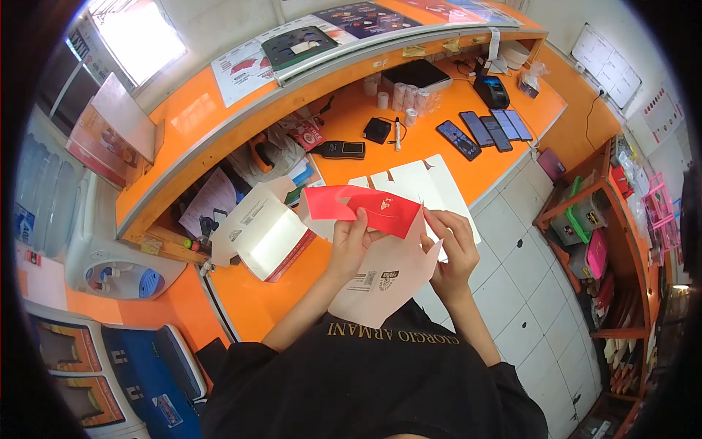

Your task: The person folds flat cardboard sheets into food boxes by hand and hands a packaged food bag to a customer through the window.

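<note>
A partly folded cardboard box (pixel 387 282) is held up in front of my chest. Its red panel (pixel 387 208) bears a small gold mark, and its pale inner side carries dark print and a square code. My left hand (pixel 352 245) grips it near the red panel's lower edge, thumb on top. At the right corner, my right hand (pixel 453 249) has its fingers closed on the card's edge. To the left, an opened-out folded box (pixel 274 227) with a white inside and red outer side rests on the orange counter. Flat white card blanks (pixel 431 183) lie behind the held box.
On the orange counter (pixel 344 168) are several phones (pixel 459 139), paper rolls (pixel 402 95), a black handheld device (pixel 340 150) and a card terminal (pixel 491 91). A raised shelf (pixel 409 47) runs along the back. At left stands a water dispenser (pixel 110 241); shelving (pixel 585 249) lines the right.
</note>
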The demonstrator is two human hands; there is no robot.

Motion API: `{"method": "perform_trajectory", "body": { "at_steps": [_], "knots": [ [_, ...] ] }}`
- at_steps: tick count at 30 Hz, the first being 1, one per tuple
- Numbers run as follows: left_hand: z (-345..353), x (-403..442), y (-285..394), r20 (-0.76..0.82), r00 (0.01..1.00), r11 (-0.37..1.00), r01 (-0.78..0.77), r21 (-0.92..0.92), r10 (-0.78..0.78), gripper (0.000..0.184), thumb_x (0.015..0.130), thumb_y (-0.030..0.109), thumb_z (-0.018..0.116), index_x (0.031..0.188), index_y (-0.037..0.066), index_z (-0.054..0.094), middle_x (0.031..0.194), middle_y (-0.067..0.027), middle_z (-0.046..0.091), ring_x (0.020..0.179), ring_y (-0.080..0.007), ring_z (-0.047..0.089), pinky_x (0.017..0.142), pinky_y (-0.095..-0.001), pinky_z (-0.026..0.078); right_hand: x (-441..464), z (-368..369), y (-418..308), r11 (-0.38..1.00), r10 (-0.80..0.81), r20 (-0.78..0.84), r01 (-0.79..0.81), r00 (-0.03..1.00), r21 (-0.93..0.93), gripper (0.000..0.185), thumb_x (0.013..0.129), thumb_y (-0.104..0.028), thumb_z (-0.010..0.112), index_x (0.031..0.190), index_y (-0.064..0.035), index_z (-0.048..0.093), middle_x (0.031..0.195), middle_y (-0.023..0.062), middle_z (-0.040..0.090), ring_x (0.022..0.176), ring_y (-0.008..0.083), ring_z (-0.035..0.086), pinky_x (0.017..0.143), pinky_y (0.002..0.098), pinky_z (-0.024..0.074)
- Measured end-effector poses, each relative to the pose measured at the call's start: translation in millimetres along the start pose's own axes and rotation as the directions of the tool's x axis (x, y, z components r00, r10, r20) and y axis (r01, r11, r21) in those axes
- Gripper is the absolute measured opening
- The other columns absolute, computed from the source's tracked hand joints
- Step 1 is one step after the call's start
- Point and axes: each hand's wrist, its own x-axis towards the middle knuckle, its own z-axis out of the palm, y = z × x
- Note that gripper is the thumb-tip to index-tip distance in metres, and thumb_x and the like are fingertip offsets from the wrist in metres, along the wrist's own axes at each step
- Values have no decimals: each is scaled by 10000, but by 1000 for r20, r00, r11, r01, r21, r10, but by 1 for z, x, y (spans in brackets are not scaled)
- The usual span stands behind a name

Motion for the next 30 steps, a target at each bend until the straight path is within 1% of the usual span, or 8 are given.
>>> {"method": "perform_trajectory", "body": {
  "at_steps": [5, 7, 16, 20, 22, 25, 28, 30],
  "knots": [
    [1, 1, 6, -23, 999, 994, 25, -106, -28, 404, 978, 346, 317, 1135, 12, 481, 1105, -119, 564, 1034, -234, 579, 884, -408, 492, 2, 0, -1, 998, -63, 36, 63, 997, -21, 380, 643, -37, 702, 1017, -16, 636, 932, 93, 612, 835, 265, 577, 712, 341, 468],
    [0, 1, 8, 76, 996, 994, 45, -104, -37, 359, 978, 295, 356, 1146, 6, 484, 1115, -115, 561, 1041, -219, 572, 887, -396, 490, 2, 2, -2, 996, -80, 51, 81, 995, -25, 375, 644, -46, 700, 1013, -25, 639, 947, 85, 620, 840, 258, 578, 711, 335, 467],
    [1, 2, 10, 88, 994, 996, 52, 78, -59, 273, 906, 86, 520, 1160, -11, 495, 1107, -88, 569, 1026, -173, 558, 893, -334, 481, -1, -1, 11, 973, -219, 219, 229, 951, -21, 350, 625, -49, 700, 971, -50, 649, 1013, 41, 635, 855, 216, 580, 719, 321, 457],
    [-1, 0, 0, 93, 989, 991, 107, 85, -114, 285, 884, 33, 517, 1166, -7, 501, 1195, -116, 500, 1093, -184, 518, 896, -327, 481, -8, 1, 13, 973, -212, 206, 227, 955, -52, 279, 649, -101, 718, 914, -47, 649, 951, 44, 650, 841, 220, 577, 727, 318, 464],
    [4, -7, -15, 146, 989, 932, -73, 354, 22, 348, 845, -32, 499, 1192, -4, 491, 1261, -126, 409, 1178, -206, 450, 900, -323, 482, -12, 9, 10, 984, -117, 62, 124, 991, -125, 265, 651, -54, 704, 910, -60, 650, 983, 34, 624, 876, 237, 564, 725, 332, 456],
    [15, -8, -12, 202, 979, 894, -126, 429, 41, 420, 815, -70, 472, 1227, 4, 468, 1272, -118, 355, 1227, -222, 398, 923, -328, 462, -8, 17, 0, 980, -29, 32, 35, 999, -193, 244, 667, -67, 704, 903, -48, 646, 1015, 59, 591, 916, 264, 533, 755, 352, 454],
    [6, -7, -5, 246, 968, 981, 7, 192, -55, 416, 828, -50, 501, 1238, 11, 457, 1267, -98, 363, 1222, -235, 404, 960, -343, 420, 1, 10, -1, 990, -47, 125, 63, 991, -125, 233, 671, -85, 707, 888, -34, 641, 1077, 78, 554, 941, 281, 506, 786, 364, 447],
    [-6, -6, 6, 314, 934, 946, 68, 318, -172, 386, 853, -1, 499, 1236, 7, 455, 1234, -101, 412, 1191, -228, 434, 953, -344, 413, -2, 4, 6, 998, -38, 189, 46, 981, -34, 150, 739, -91, 663, 876, -33, 643, 1093, 104, 545, 982, 289, 504, 821, 378, 433]
  ]
}}
